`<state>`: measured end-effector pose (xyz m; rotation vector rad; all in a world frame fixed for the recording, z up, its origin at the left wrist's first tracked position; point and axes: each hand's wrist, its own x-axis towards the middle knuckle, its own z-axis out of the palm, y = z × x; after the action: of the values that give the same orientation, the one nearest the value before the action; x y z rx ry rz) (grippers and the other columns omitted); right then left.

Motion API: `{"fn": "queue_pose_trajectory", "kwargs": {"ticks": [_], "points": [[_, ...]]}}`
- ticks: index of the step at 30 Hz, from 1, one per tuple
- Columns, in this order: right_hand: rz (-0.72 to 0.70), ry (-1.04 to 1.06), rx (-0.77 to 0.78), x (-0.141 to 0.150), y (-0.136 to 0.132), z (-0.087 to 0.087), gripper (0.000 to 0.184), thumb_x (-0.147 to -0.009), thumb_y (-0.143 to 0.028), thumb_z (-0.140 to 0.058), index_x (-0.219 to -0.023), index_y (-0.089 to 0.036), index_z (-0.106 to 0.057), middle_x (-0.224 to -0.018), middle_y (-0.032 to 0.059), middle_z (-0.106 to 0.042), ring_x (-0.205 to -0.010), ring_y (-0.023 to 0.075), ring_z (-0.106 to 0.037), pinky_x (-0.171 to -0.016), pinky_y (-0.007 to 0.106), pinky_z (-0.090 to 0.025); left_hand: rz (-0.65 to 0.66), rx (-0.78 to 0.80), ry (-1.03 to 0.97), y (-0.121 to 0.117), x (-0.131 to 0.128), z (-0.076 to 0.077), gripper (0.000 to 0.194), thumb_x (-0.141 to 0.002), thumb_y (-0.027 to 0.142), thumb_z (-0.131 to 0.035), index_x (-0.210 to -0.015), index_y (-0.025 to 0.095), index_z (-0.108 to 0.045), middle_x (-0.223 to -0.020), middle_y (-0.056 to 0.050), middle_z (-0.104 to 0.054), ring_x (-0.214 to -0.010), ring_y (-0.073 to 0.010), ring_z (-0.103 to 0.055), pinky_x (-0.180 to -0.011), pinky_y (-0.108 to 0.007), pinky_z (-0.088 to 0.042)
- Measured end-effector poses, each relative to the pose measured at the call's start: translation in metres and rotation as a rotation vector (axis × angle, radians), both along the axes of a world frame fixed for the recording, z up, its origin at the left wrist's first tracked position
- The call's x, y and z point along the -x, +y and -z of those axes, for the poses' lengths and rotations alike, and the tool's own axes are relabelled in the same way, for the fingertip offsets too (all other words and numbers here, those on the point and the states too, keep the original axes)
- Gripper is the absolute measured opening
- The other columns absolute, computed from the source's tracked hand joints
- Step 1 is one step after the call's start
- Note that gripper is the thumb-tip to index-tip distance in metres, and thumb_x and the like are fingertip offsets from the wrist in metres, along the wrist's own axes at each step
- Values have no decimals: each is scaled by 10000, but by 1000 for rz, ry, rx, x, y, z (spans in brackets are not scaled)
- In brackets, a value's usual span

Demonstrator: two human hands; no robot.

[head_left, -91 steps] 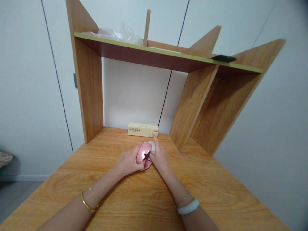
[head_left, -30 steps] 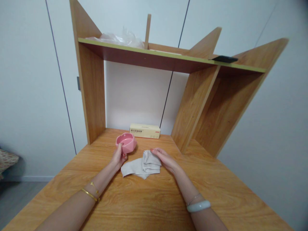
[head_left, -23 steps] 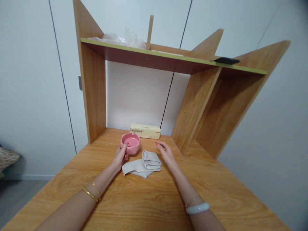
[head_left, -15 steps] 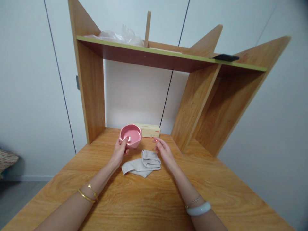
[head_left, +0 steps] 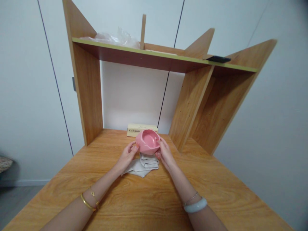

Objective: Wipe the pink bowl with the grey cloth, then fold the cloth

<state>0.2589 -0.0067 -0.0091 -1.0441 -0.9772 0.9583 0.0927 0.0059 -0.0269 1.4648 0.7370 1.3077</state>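
Note:
A pink ashtray (head_left: 148, 149), a small bowl with faceted sides and dips in its rim, is held up above the table, tilted toward me. My right hand (head_left: 165, 152) grips its right side, thumb over the rim and fingers underneath. On the lower left side, the fingertips of my left hand (head_left: 130, 154) are closed against it. Beneath and in front of the ashtray lies a folded light grey cloth (head_left: 149, 163) on the wooden table, partly covered by the ashtray and my left hand.
Behind the ashtray, a long cream box (head_left: 132, 131) stands against the wall. A wooden shelf unit (head_left: 90, 96) rises at the back, with upright panels on both sides. On its upper board lie a clear plastic bag (head_left: 115, 39) and a flat black object (head_left: 218, 59).
The ashtray has moved right and turned, showing its faceted side. My right hand has taken hold of it, and my left thumb has come out of the bowl to its outer side.

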Motion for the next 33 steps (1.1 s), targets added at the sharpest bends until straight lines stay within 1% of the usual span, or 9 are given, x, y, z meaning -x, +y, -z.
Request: {"fn": "queue_pose_trajectory", "kwargs": {"ticks": [2,3,8,13,23,26,29,31,33], "points": [[157,-4,96,-16,5,2,288,-774,-376,-451,-984,-188,-510,-408,-89,-473,-247,52,-397,-244,126,-259,-12,-77,87,7,6,2,438,-725,510,-544,-957,141,-593,-850,-63,-669,-840,-181,-603,-738,-255,-445],[217,-22,141,-25,7,5,264,-785,-348,-431,-975,-181,-505,-391,-85,-471,-251,60,-417,-245,123,-262,-26,-96,141,10,9,4,416,-734,501,-531,-922,138,-610,-886,-75,-670,-878,-195,-597,-783,-274,-433],[352,-106,281,-67,12,22,291,-755,-221,-470,-1029,-123,-472,-316,-71,-470,-245,119,-472,-234,148,-320,-131,-196,452,25,21,13,361,-776,449,-447,-825,145,-636,-885,-70,-677,-851,-210,-596,-763,-298,-426],[400,-186,331,-80,15,34,317,-765,-200,-457,-1064,-95,-465,-301,-54,-488,-252,129,-489,-247,156,-357,-148,-225,573,29,26,17,365,-777,435,-424,-784,147,-647,-818,-62,-686,-776,-210,-598,-706,-295,-422],[394,-357,371,-82,19,39,269,-779,-220,-413,-953,-71,-553,-391,23,-556,-376,161,-570,-366,226,-450,-101,-212,701,31,27,22,413,-782,454,-385,-748,142,-654,-755,-59,-679,-709,-193,-591,-633,-262,-409],[472,-433,309,-78,16,35,380,-768,-265,-451,-1096,-83,-509,-721,115,-660,-655,207,-645,-576,307,-510,-80,-199,758,29,28,22,433,-774,475,-382,-725,140,-651,-679,-51,-659,-660,-191,-574,-577,-255,-383],[605,-658,61,-62,11,27,448,-754,-298,-476,-1173,-138,-467,-1077,144,-569,-968,233,-564,-809,352,-441,-67,-183,813,28,28,21,440,-768,488,-382,-698,140,-643,-633,-46,-635,-626,-188,-550,-538,-251,-345],[560,-884,-146,-44,6,22,327,-782,-316,-437,-1058,-173,-541,-1045,102,-570,-969,220,-540,-839,352,-402,-52,-169,842,28,28,20,447,-771,490,-373,-678,138,-633,-617,-44,-620,-613,-184,-536,-529,-250,-326],[362,-1071,-245,-23,-1,19,239,-811,-336,-410,-898,-196,-583,-901,51,-598,-872,185,-553,-796,317,-401,-20,-153,864,28,30,18,446,-774,482,-365,-657,137,-621,-605,-39,-605,-599,-177,-521,-524,-247,-314]]}}
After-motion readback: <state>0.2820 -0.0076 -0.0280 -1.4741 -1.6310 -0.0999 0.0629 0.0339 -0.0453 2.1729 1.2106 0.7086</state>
